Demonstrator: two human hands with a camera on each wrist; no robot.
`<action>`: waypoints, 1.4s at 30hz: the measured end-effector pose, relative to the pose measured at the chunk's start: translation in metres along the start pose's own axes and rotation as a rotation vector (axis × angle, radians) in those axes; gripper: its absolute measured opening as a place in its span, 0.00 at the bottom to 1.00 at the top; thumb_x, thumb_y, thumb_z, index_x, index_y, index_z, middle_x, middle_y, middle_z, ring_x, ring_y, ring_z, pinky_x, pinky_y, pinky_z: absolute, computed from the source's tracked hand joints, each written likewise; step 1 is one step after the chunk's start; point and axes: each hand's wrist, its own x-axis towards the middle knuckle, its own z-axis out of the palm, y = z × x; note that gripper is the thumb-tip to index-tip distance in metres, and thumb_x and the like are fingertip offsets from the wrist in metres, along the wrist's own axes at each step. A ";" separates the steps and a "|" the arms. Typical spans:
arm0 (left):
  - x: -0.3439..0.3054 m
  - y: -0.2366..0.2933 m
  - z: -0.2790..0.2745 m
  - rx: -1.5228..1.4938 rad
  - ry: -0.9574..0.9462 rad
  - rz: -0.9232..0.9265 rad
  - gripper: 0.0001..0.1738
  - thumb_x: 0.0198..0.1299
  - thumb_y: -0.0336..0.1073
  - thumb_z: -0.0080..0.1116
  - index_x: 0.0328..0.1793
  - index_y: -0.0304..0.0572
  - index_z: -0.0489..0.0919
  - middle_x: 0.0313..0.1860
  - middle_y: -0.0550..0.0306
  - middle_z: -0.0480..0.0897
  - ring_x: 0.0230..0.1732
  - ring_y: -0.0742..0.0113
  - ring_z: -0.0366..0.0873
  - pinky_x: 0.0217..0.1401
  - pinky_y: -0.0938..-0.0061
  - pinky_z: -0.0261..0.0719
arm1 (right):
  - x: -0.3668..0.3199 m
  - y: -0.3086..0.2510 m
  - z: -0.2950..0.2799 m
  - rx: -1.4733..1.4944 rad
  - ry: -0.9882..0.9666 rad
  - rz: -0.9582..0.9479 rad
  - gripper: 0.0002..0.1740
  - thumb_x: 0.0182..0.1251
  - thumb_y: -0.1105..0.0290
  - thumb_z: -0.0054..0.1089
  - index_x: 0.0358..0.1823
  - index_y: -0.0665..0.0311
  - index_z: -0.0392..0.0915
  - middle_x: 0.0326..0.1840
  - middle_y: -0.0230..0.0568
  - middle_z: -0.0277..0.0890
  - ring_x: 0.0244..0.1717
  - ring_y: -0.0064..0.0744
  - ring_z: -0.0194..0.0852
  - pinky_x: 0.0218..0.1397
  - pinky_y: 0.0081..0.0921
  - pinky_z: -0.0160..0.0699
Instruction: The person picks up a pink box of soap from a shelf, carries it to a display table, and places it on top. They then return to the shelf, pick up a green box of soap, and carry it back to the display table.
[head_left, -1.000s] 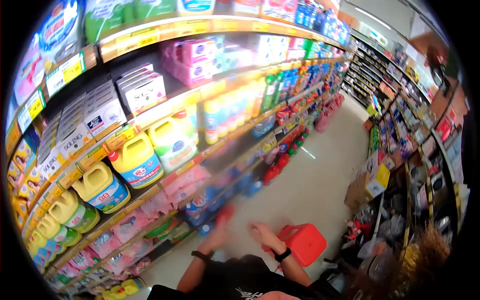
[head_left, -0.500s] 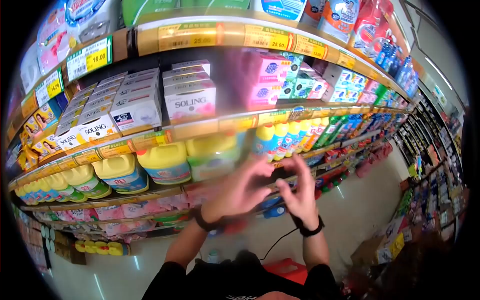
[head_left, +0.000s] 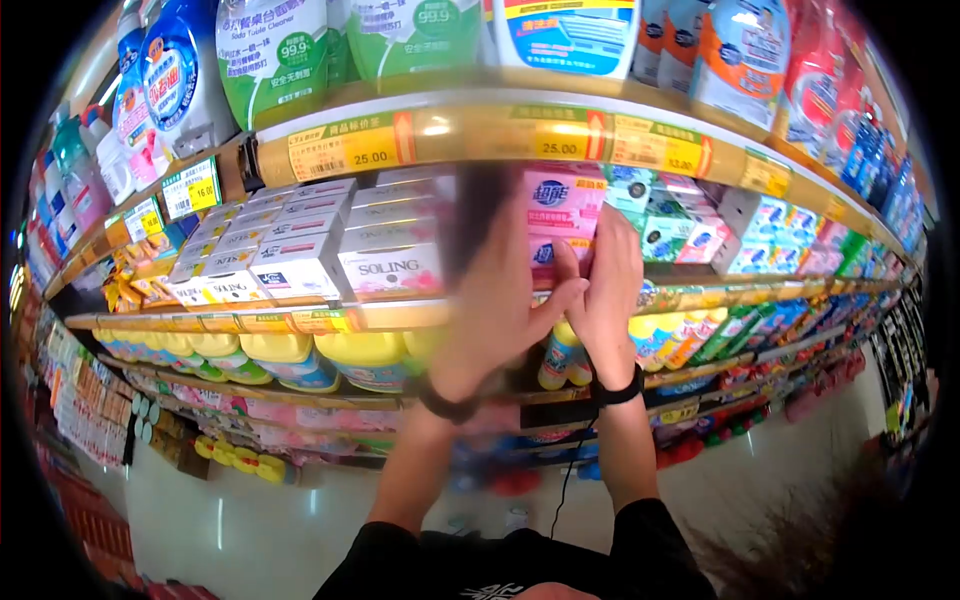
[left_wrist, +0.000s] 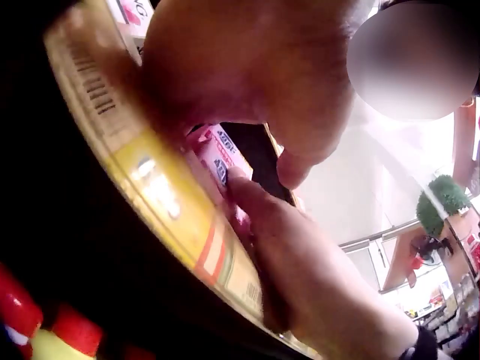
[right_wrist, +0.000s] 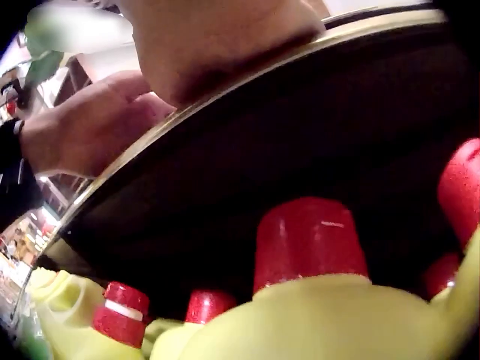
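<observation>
Two stacked pink soap boxes (head_left: 562, 207) stand on the middle shelf between my hands, partly covered by the thumbs. My left hand (head_left: 498, 312) is at their left side, its fingers blurred. Along their right side lies my right hand (head_left: 612, 285), fingers stretched out and thumb up before the lower box. The two thumbs overlap in the head view. In the left wrist view my right hand (left_wrist: 296, 247) has its thumb tip at a pink box (left_wrist: 223, 157), under my left hand (left_wrist: 255, 56). The right wrist view shows both hands above the shelf edge.
White SOLING boxes (head_left: 392, 245) stand to the left and green boxes (head_left: 668, 222) to the right. A shelf edge with yellow price tags (head_left: 352, 145) runs overhead. Yellow bottles with red caps (right_wrist: 311, 247) stand on the shelf below. A black cable (head_left: 568, 480) hangs at the right arm.
Both hands have risen from low over the floor to the middle shelf and reached in to the pink soap boxes. The head view has turned to face the shelves.
</observation>
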 end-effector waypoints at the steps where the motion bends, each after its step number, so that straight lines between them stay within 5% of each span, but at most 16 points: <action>1: -0.001 0.000 0.004 -0.027 0.018 -0.041 0.59 0.55 0.44 0.71 0.80 0.23 0.45 0.73 0.25 0.62 0.72 0.30 0.65 0.71 0.53 0.69 | -0.002 0.003 0.003 0.025 0.015 0.022 0.36 0.61 0.65 0.68 0.69 0.71 0.67 0.63 0.55 0.73 0.63 0.58 0.69 0.65 0.47 0.66; 6: -0.005 0.000 0.020 0.192 0.132 -0.044 0.57 0.51 0.41 0.75 0.79 0.24 0.51 0.67 0.29 0.70 0.62 0.35 0.76 0.64 0.56 0.76 | -0.004 0.005 -0.001 0.069 0.014 0.009 0.33 0.62 0.66 0.68 0.65 0.74 0.68 0.61 0.59 0.73 0.60 0.60 0.70 0.64 0.46 0.68; 15: -0.010 0.007 0.027 -0.210 0.293 -0.191 0.33 0.58 0.25 0.68 0.66 0.30 0.64 0.63 0.37 0.75 0.62 0.53 0.78 0.62 0.66 0.77 | -0.013 0.013 -0.004 0.231 0.075 0.010 0.32 0.58 0.73 0.69 0.65 0.73 0.71 0.63 0.57 0.74 0.62 0.59 0.72 0.67 0.45 0.69; 21: -0.017 -0.011 0.019 -0.199 0.301 0.163 0.26 0.50 0.19 0.69 0.51 0.40 0.67 0.68 0.40 0.72 0.70 0.39 0.69 0.67 0.60 0.71 | -0.030 0.022 0.007 0.394 0.187 0.026 0.28 0.55 0.70 0.73 0.58 0.68 0.74 0.62 0.52 0.76 0.64 0.56 0.71 0.69 0.44 0.67; 27: -0.065 0.033 -0.038 -0.066 0.155 0.065 0.26 0.47 0.25 0.73 0.50 0.42 0.71 0.65 0.40 0.74 0.65 0.40 0.72 0.65 0.54 0.73 | -0.043 0.005 -0.010 0.326 0.196 -0.221 0.36 0.60 0.56 0.70 0.65 0.67 0.68 0.69 0.52 0.72 0.70 0.56 0.65 0.72 0.47 0.62; 28: -0.087 0.039 -0.049 -0.125 0.143 0.011 0.26 0.47 0.26 0.74 0.50 0.43 0.71 0.64 0.39 0.74 0.64 0.41 0.73 0.65 0.54 0.74 | -0.060 -0.013 -0.025 0.388 -0.036 0.034 0.35 0.60 0.58 0.69 0.64 0.69 0.69 0.67 0.54 0.72 0.70 0.53 0.65 0.72 0.47 0.63; 29: -0.108 0.045 -0.059 -0.185 0.134 -0.043 0.27 0.47 0.28 0.76 0.51 0.43 0.71 0.63 0.39 0.74 0.64 0.42 0.74 0.64 0.55 0.75 | -0.086 -0.022 -0.030 0.572 -0.180 0.145 0.51 0.50 0.53 0.79 0.71 0.71 0.64 0.71 0.53 0.67 0.68 0.44 0.68 0.69 0.41 0.69; 33: -0.250 0.042 -0.090 -0.351 0.071 -0.388 0.39 0.53 0.36 0.76 0.68 0.37 0.66 0.62 0.38 0.75 0.62 0.47 0.75 0.63 0.59 0.76 | -0.164 -0.095 -0.013 0.774 -0.477 -0.234 0.39 0.60 0.55 0.74 0.64 0.75 0.68 0.61 0.59 0.74 0.59 0.48 0.77 0.63 0.36 0.75; 35: -0.297 0.059 -0.117 -0.277 0.042 -0.700 0.51 0.56 0.40 0.75 0.80 0.35 0.57 0.57 0.44 0.78 0.52 0.53 0.79 0.55 0.63 0.80 | -0.225 -0.143 -0.007 0.928 -0.691 0.048 0.47 0.60 0.57 0.76 0.71 0.75 0.58 0.62 0.57 0.73 0.61 0.46 0.74 0.66 0.37 0.72; 37: -0.347 0.069 -0.140 -0.131 -0.046 -0.828 0.50 0.59 0.40 0.73 0.81 0.35 0.56 0.58 0.45 0.78 0.50 0.58 0.80 0.51 0.66 0.81 | -0.287 -0.182 0.002 1.091 -0.920 0.353 0.53 0.59 0.59 0.76 0.76 0.75 0.50 0.64 0.55 0.71 0.63 0.45 0.72 0.68 0.38 0.70; 40: -0.414 0.093 -0.170 -0.077 -0.008 -0.991 0.41 0.64 0.40 0.67 0.79 0.37 0.61 0.59 0.48 0.79 0.47 0.63 0.81 0.46 0.69 0.83 | -0.314 -0.238 0.008 1.191 -1.108 0.362 0.50 0.57 0.66 0.77 0.73 0.72 0.51 0.66 0.51 0.67 0.65 0.44 0.70 0.70 0.39 0.68; 42: -0.448 0.104 -0.189 -0.093 0.062 -1.056 0.37 0.65 0.39 0.65 0.78 0.39 0.63 0.59 0.50 0.79 0.48 0.64 0.81 0.46 0.69 0.82 | -0.312 -0.274 0.005 1.151 -1.148 0.309 0.36 0.58 0.67 0.76 0.64 0.65 0.65 0.65 0.53 0.69 0.63 0.51 0.71 0.69 0.43 0.68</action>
